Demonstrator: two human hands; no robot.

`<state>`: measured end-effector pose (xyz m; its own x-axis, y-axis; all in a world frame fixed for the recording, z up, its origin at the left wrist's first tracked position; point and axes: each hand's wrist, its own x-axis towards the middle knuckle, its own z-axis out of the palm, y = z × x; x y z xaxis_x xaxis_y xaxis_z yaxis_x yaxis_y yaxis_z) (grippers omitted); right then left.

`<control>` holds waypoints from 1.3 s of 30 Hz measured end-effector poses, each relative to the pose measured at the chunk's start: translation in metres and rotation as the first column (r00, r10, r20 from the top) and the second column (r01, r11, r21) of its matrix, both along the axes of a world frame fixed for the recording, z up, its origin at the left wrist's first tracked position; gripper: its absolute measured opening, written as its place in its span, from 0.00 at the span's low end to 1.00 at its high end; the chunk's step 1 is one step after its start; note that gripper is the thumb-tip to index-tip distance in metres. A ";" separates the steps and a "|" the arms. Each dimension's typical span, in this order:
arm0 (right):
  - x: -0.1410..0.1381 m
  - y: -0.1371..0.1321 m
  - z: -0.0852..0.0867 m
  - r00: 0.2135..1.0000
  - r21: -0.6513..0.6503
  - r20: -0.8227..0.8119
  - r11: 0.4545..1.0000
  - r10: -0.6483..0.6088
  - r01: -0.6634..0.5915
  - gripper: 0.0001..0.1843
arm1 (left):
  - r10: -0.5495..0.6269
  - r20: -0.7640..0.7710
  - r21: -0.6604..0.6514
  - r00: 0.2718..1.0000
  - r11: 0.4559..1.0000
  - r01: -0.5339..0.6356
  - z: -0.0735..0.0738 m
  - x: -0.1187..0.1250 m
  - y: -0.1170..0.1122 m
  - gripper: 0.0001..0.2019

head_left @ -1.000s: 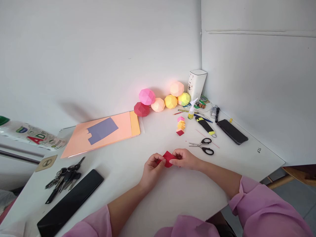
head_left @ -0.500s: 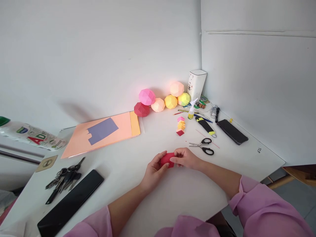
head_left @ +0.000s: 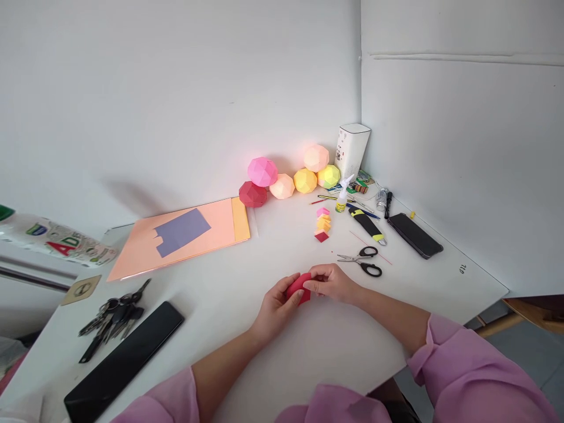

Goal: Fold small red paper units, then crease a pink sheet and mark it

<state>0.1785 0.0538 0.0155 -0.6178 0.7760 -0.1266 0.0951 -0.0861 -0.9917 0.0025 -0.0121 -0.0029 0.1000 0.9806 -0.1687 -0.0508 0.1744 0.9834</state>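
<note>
A small piece of red paper (head_left: 299, 288) is held between both hands above the front middle of the table. My left hand (head_left: 278, 305) is closed on its left side, the thumb along the lower edge. My right hand (head_left: 332, 283) pinches its right side, and the fingers hide part of it. The paper looks curved between them. Just beyond my right hand lie black-handled scissors (head_left: 368, 259) with the blades parted. Farther back is a row of small folded paper pieces (head_left: 323, 224) in pink, orange and dark red.
Faceted paper balls (head_left: 305, 181) stand along the wall. A glue bottle (head_left: 341, 200), a utility knife (head_left: 368, 225) and a phone (head_left: 415, 235) lie at the right. Peach paper sheets (head_left: 132, 252), keys (head_left: 117, 314) and a long black case (head_left: 126, 364) occupy the left.
The red paper has gone from looking fairly flat to bent, its top edge now arched. Both hands stay in nearly the same place.
</note>
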 end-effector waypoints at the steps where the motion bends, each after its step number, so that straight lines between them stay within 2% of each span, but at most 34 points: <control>1: 0.000 0.000 0.001 1.000 -0.006 -0.005 1.000 0.001 -0.001 0.14 | -0.018 -0.012 0.024 1.000 1.000 0.019 0.001 0.000 0.000 0.21; 6: 0.000 -0.002 0.004 1.000 -0.010 -0.009 1.000 -0.028 0.028 0.14 | -0.077 -0.100 0.094 0.992 0.992 0.087 0.003 -0.001 0.000 0.16; 15: 0.000 0.000 -0.004 0.997 -0.015 -0.048 0.998 -0.054 0.053 0.17 | -0.067 -0.170 0.096 0.983 0.992 0.084 0.006 0.000 0.000 0.14; 30: 0.001 0.001 -0.007 0.996 0.035 -0.076 0.998 -0.051 0.054 0.14 | -0.061 -0.190 0.082 0.980 0.994 0.078 0.007 0.000 -0.001 0.12; 39: 0.000 0.002 -0.006 0.995 0.000 -0.074 0.998 -0.060 0.061 0.15 | -0.076 -0.181 0.079 0.981 0.993 0.091 0.008 0.000 -0.001 0.12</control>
